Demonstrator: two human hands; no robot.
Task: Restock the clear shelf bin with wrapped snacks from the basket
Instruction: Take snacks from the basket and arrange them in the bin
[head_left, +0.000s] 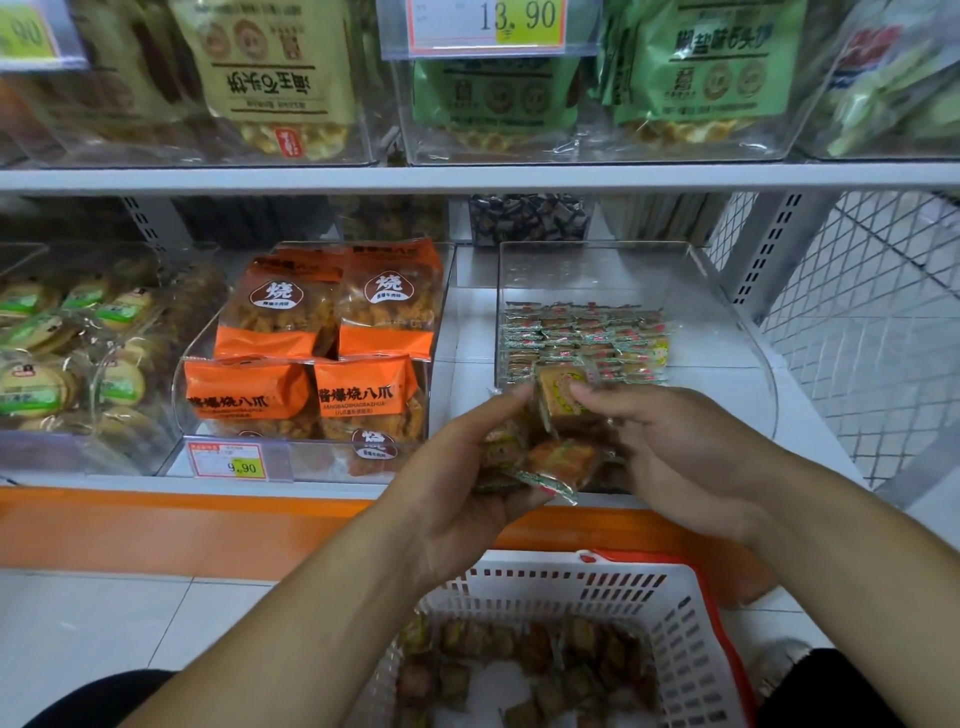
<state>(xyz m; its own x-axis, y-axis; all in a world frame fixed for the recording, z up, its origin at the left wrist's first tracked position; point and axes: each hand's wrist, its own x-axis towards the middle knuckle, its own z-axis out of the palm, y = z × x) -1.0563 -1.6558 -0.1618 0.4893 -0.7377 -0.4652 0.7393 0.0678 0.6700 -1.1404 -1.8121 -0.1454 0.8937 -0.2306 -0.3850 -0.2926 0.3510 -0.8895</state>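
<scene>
White slotted plastic basket (613, 587) below; both hands, left (467, 483) and right (675, 457), closed on small clear-wrapped brown snacks (558, 457). I should square them, then lay flat in the clear acrylic shelf bin (727, 332).

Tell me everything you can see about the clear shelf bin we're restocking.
The clear shelf bin is see-through, plastic-looking, open-topped, with a curved front wall. It sits on the white shelf, right of the bin of orange snack bags. It is partly filled: small wrapped snacks lie in neat rows at its back left; its right side is bare. Both hands, the left hand and right hand, hold more wrapped snacks at its front edge.
</scene>
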